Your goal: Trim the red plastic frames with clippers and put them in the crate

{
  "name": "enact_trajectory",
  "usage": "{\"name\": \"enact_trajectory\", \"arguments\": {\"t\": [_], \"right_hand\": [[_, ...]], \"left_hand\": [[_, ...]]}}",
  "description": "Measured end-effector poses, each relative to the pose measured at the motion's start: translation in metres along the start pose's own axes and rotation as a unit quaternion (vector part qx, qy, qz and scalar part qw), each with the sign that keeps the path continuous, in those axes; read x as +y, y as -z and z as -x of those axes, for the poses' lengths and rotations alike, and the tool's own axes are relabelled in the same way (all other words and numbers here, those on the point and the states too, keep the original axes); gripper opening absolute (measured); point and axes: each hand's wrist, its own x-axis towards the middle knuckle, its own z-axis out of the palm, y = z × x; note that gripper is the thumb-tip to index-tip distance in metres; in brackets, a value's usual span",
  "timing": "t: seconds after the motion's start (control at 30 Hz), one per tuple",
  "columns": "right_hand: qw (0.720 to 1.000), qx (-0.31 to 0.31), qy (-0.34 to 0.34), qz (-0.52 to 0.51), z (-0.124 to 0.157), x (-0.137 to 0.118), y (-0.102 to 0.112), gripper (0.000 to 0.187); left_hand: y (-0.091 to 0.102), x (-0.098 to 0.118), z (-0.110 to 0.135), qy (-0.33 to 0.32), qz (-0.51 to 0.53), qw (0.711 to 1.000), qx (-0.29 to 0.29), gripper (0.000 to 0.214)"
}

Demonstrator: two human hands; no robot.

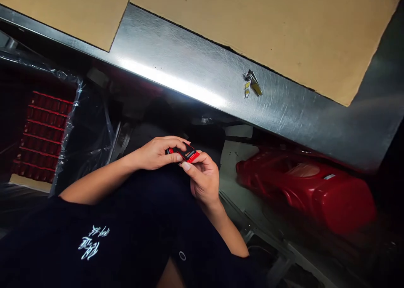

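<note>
Hands close together at centre, left hand and right hand both pinching a small red-and-black plastic part, its long axis running across the frame, fingers hiding most of it. Further out, lower right, a glossy red moulded casing; above, a scratched steel ledge carrying a small metal clip, hard to make out.

Red-and-black part mostly hidden by left hand and right hand. Red tray at 9 o'clock dim behind plastic film. Metal clip at 1 o'clock too small.
</note>
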Motion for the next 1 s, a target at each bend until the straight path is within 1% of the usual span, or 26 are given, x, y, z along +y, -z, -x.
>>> {"name": "enact_trajectory", "arguments": {"t": [0.13,0.23,0.47,0.6,0.73,0.83,1.0], "right_hand": [[1.000,0.010,-0.027,-0.002,-0.0018,-0.0025,-0.0038,0.031],[1.000,-0.002,-0.022,-0.015,-0.0033,-0.0023,-0.0048,0.028],[0.999,-0.035,0.004,-0.041,-0.0038,0.0016,-0.0062,0.018],[0.998,-0.042,0.017,-0.039,-0.0037,0.0018,-0.0060,0.017],[0.998,-0.043,0.011,-0.041,-0.0038,0.0019,-0.0057,0.019],[0.998,-0.049,0.011,-0.042,-0.0039,0.0021,-0.0058,0.019],[0.997,-0.046,0.012,-0.055,-0.0042,0.0029,-0.0045,0.017]], "left_hand": [[-0.0011,-0.0014,-0.0026,0.029,0.085,0.996,0.020,0.025],[-0.0003,-0.0010,-0.0008,0.042,0.108,0.993,0.034,0.026],[0.0032,-0.0041,0.0028,0.018,0.109,0.993,0.044,0.025],[0.0030,-0.0057,0.0025,-0.003,0.120,0.992,0.045,0.026],[0.0034,-0.0052,0.0023,-0.015,0.115,0.992,0.041,0.027],[0.0040,-0.0036,0.0018,-0.017,0.101,0.994,0.041,0.027],[0.0046,0.0014,-0.0004,-0.019,0.040,0.998,0.034,0.022]]}}
